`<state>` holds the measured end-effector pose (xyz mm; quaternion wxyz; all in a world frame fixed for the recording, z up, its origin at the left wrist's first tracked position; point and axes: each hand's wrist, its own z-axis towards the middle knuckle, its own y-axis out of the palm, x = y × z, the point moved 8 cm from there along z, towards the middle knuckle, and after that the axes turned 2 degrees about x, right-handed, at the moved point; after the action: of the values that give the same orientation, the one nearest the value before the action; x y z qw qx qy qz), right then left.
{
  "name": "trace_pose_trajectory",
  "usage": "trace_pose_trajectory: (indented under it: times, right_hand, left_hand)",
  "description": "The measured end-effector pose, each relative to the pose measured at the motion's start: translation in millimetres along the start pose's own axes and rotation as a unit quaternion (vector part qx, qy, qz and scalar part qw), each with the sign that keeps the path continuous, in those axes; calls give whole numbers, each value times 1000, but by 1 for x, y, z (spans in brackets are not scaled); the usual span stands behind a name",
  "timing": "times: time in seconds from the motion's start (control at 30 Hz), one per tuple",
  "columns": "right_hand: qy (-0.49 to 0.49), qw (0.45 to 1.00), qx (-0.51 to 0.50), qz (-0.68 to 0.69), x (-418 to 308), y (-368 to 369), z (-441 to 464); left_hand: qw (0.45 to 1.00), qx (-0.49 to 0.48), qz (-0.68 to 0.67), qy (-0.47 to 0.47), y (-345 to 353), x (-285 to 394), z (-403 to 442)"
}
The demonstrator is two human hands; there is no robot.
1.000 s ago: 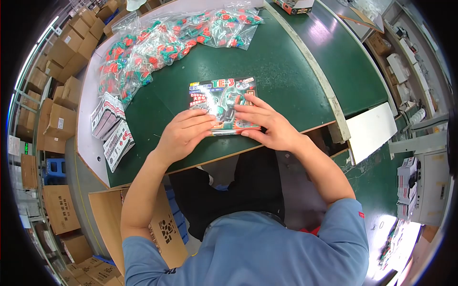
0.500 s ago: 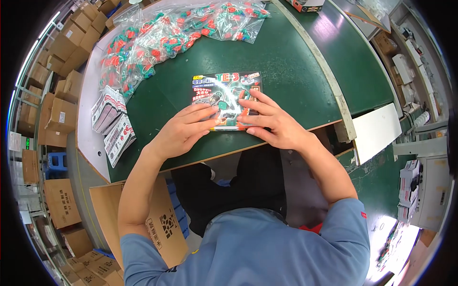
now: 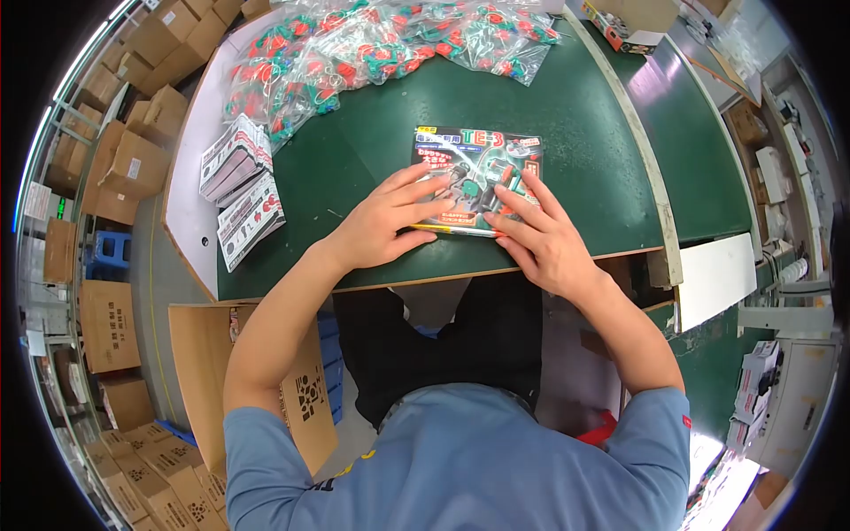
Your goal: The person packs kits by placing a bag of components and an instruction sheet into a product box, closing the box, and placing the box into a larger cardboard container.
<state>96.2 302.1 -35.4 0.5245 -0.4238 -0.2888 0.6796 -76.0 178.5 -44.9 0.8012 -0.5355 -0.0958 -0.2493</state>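
A thin, glossy printed box marked "TE-3" lies face up near the front edge of the green table. My left hand rests on its left side, fingers stretched over the printed face and thumb by the front edge. On the right side, my right hand lies with spread fingers on the face, its thumb near the front edge too. Both hands touch the box without wrapping round it. Left of my left hand, two stacks of printed leaflets lean at the table's side.
Clear plastic bags of red and green parts heap along the far left. A light rail bounds the work area on the right. An open carton stands below the table at left, and a printed open box sits far right.
The whole view has shifted, so table, bags and box appear further right. The box stays about where it was on the table, with both hands still on it.
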Motion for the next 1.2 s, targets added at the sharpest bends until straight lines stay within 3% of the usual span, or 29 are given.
trace_pose_trajectory:
  times: [0.17,0.27,0.43,0.47,0.5,0.57,0.67,0.7,0.73,0.8,0.83,0.93,0.97,1.07,1.2]
  right_hand:
    - [17,1000,-13,19,-5,-7,5]
    - [27,1000,-5,-9,-3,0,9]
    - [66,995,-9,69,0,-15,17]
    - [195,953,57,227,30,-3,7]
    - [310,866,115,376,58,15,-6]
    - [409,740,165,509,68,20,-8]
    - [453,600,86,654,2,-8,30]
    - [450,603,80,654,-12,-9,36]
    - [394,673,117,615,-24,-23,48]
    - [264,791,181,522,-57,-45,69]
    - [256,796,161,524,-71,-32,73]
    - [184,849,92,488,-123,17,81]
    - [171,849,72,495,-139,30,88]
    - [259,775,98,569,-161,65,88]
    - [131,813,77,561,-217,97,92]
  left_hand:
    - [997,61,1,-50,-10,1,2]
    - [971,73,-118,-197,-8,-12,-5]
    - [968,110,-129,-187,-5,-6,-21]
    - [969,128,-124,-171,-5,2,-31]
    - [969,150,-119,-156,-4,12,-43]
    - [968,174,-113,-142,0,27,-53]
    - [907,363,-116,-176,-6,45,-70]
    - [905,369,-112,-178,-1,58,-75]
    - [840,415,-279,-209,6,60,-85]
    - [625,468,-581,-232,27,62,-94]
    - [615,487,-575,-231,18,70,-94]
    - [415,495,-725,-240,7,82,-105]
    - [409,516,-715,-234,0,82,-117]
    - [515,596,-563,-249,-26,92,-165]
    - [432,674,-564,-205,-32,107,-221]
